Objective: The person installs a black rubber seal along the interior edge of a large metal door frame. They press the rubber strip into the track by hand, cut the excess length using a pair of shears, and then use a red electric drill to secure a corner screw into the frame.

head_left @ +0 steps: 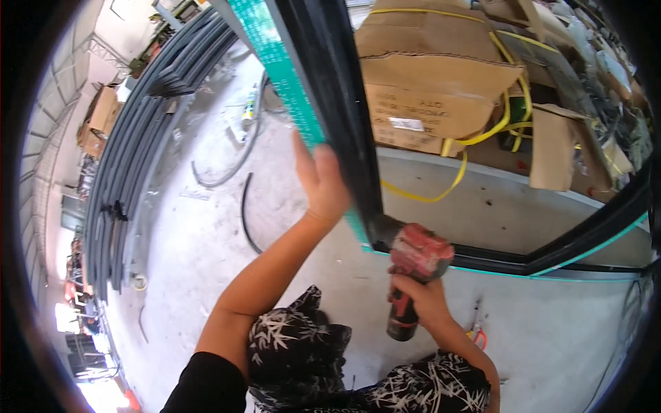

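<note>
Beside our left hand [322, 180], pressed flat against the upright black frame [339, 103], our right hand [425, 301] grips the red drill [415, 265] at its lower corner; the joint seems not yet fastened

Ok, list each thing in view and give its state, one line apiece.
Left hand: flat against the black frame, steadying it.
Right hand: gripped around the red drill.
Red drill: nose pressed at the frame's corner.
Black frame: tilted, green film on its edges.
Cardboard boxes: torn open, yellow straps loose.
</note>
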A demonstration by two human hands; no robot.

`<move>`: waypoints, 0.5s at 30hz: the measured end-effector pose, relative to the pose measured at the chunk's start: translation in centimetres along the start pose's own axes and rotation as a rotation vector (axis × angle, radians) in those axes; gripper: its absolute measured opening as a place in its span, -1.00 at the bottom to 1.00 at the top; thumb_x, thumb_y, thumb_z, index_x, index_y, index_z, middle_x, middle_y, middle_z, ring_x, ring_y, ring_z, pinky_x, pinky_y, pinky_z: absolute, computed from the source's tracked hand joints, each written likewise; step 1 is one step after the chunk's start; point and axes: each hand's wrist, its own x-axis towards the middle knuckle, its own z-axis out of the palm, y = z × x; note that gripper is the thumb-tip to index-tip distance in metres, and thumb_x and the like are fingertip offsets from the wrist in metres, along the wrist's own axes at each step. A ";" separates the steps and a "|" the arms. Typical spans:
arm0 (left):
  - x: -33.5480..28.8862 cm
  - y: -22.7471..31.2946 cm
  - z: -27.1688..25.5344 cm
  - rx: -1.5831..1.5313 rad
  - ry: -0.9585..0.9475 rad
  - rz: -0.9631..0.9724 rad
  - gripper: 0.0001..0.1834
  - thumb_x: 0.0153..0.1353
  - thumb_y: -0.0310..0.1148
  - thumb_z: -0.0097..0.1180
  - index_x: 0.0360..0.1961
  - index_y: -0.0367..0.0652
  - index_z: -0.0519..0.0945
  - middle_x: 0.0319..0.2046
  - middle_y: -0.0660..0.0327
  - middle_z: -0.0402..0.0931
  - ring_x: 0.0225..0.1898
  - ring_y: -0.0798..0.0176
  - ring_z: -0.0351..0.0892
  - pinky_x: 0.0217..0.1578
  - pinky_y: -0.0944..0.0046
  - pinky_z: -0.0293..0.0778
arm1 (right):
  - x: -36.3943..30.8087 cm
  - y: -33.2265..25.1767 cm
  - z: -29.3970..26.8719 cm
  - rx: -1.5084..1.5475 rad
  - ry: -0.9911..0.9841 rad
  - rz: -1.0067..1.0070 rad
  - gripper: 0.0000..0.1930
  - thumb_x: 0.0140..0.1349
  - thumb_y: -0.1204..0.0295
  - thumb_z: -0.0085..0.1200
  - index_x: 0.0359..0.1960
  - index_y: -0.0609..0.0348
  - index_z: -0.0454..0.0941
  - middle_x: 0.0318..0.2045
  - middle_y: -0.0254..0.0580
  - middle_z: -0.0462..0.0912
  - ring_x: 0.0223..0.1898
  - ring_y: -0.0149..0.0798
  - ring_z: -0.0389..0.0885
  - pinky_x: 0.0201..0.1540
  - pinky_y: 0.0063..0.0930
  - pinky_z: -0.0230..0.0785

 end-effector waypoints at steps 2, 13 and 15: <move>0.7 1.4 0.0 -0.114 -0.055 -0.050 -0.31 0.40 -0.02 -0.22 0.32 -0.37 0.07 0.18 0.05 0.28 0.21 0.17 0.27 0.23 0.22 0.14 | 1.0 -0.6 0.0 0.053 -0.024 0.020 -0.69 0.08 0.55 0.10 -0.11 0.29 0.44 -0.42 -0.18 0.55 -0.52 -0.29 0.56 -0.45 -0.38 0.49; -0.1 2.0 -0.3 -0.149 -0.149 -0.118 -0.30 0.42 0.12 -0.36 0.28 -0.31 0.18 0.21 0.09 0.29 0.21 0.18 0.30 0.24 0.23 0.17 | 1.3 -7.2 1.2 0.113 -0.133 -0.133 -0.64 0.12 0.66 0.08 0.00 0.28 0.44 -0.23 -0.22 0.55 -0.42 -0.39 0.55 -0.34 -0.48 0.46; 0.0 2.4 0.0 -0.158 -0.121 -0.121 -0.31 0.43 0.11 -0.39 0.27 -0.31 0.19 0.20 0.10 0.30 0.19 0.18 0.32 0.23 0.23 0.19 | 1.2 -8.6 2.2 -0.009 -0.164 -0.266 -0.69 0.14 0.48 0.02 -0.08 0.38 0.42 -0.40 -0.11 0.52 -0.43 -0.27 0.51 -0.30 -0.36 0.43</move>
